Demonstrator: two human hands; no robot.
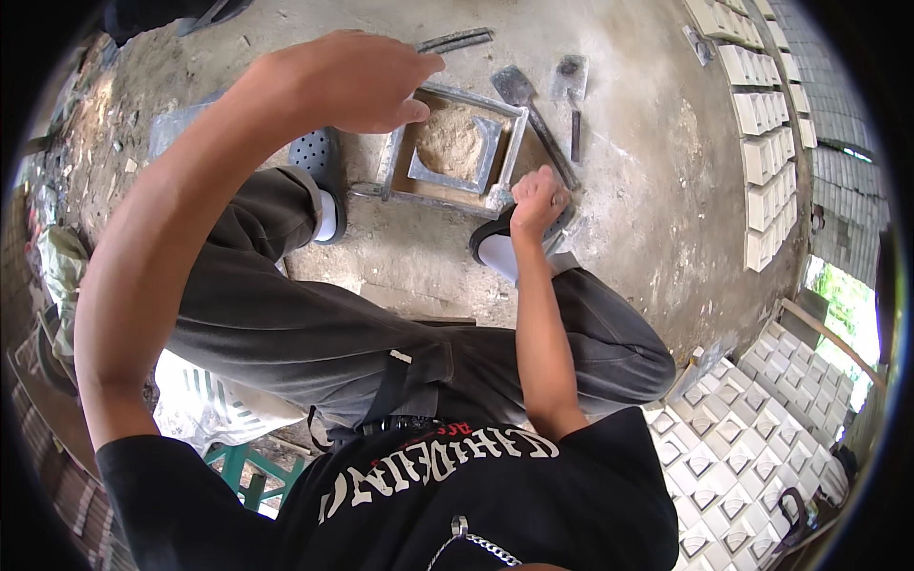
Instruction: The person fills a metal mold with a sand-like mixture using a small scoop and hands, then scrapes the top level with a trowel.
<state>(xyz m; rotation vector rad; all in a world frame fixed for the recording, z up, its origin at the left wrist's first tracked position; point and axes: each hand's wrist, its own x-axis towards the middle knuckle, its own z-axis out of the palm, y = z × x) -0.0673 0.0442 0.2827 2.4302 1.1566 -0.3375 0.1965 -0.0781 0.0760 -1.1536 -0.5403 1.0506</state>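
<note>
A rectangular grey-edged mould frame [520, 133] lies on the floor between my feet. Inside it are pale, sandy powder [450, 143] and a grey piece with a curved inner edge [484, 157]. My left hand [367, 84] appears raised over the frame's far left corner, thumb apart from the bent fingers, with nothing visible in it. By the near right corner, my right hand [541, 202] is closed above my right clog. What its fingers hold, if anything, is hidden.
A long-handled flat tool [538, 124] and a square-bladed trowel [569, 81] lie right of the frame; dark bars [455, 41] lie beyond it. Pale cast blocks [762, 124] line the far right. More patterned blocks [724, 457] stand near right. A green stool [249, 481] is at near left.
</note>
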